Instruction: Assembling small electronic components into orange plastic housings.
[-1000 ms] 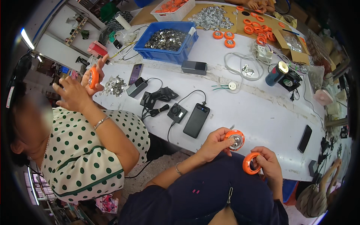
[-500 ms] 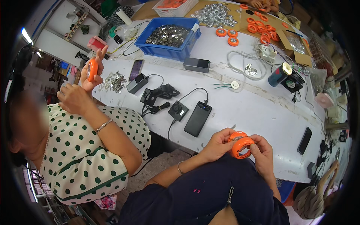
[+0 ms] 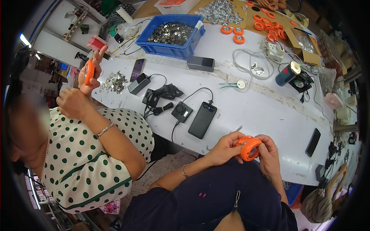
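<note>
Near the table's front edge, above my lap, I hold orange round plastic casings [image 3: 248, 153]. They are ring-shaped with an open middle; one lies almost over the other, so I cannot tell how they fit. My left hand [image 3: 226, 148] pinches their left side with thumb and fingers. My right hand [image 3: 269, 154] grips the right side, its thumb at the ring's opening. At the left, a person beside me [image 3: 92, 154] holds up a similar orange round casing [image 3: 89, 72].
A black power bank [image 3: 202, 120] with a cable lies ahead of my left hand. Beyond stands a blue crate [image 3: 165, 51] of small metal parts. Several orange casings [image 3: 238, 39] sit at the back, near a cardboard box [image 3: 304, 48]. A phone [image 3: 313, 143] lies right.
The two orange casings in my hands have come closer together and turned more edge-on. My right hand has shifted slightly. The person at left has tilted their casing.
</note>
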A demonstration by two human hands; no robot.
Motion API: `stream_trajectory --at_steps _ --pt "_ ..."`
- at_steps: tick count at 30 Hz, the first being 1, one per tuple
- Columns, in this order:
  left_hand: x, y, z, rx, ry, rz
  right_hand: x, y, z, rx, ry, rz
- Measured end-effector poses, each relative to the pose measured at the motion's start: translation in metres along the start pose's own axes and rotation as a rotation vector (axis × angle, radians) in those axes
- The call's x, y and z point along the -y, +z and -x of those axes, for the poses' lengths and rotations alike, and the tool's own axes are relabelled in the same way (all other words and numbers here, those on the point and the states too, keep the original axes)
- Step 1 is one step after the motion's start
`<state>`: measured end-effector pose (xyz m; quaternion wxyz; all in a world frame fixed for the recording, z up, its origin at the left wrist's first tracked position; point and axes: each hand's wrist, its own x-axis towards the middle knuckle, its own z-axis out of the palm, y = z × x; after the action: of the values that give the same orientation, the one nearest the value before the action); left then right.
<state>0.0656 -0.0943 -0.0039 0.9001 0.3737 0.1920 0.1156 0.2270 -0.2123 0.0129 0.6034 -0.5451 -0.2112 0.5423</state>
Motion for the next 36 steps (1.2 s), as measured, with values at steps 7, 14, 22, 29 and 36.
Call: stream_trajectory --at_steps 7,14,22,29,36 --pt "0.006 0.002 -0.003 0.01 -0.006 0.015 -0.003 0.008 0.01 -0.102 0.005 -0.07" --pt "-0.001 0.007 0.004 -0.12 0.045 -0.117 0.0 0.013 0.006 -0.068 -0.025 -0.035" --pt "-0.003 0.01 0.003 -0.092 0.078 -0.215 -0.009 0.003 0.01 -0.032 -0.055 -0.167" --pt "-0.007 0.01 0.002 -0.13 0.048 -0.1 -0.018 -0.005 0.007 0.018 -0.081 -0.182" --pt "-0.009 0.007 0.002 -0.155 0.045 0.03 -0.014 -0.007 0.007 0.077 -0.141 -0.114"
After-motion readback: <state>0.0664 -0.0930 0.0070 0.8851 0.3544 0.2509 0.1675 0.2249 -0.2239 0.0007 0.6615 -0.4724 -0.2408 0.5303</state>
